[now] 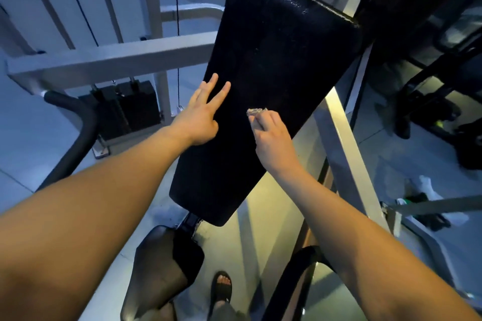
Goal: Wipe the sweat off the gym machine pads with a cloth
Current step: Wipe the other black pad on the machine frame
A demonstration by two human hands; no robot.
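Observation:
A long black back pad of a gym machine runs from the top centre down to the lower middle of the head view. My left hand lies flat on the pad's left side with straight, spread fingers. My right hand is on the pad's right side, fingers curled around a small whitish cloth that sticks out at the fingertips and touches the pad. Most of the cloth is hidden inside the hand.
A grey metal frame with a weight stack stands to the left. A pale bar runs along the pad's right edge. A small black seat pad sits below, beside my sandalled foot. Dark equipment fills the right side.

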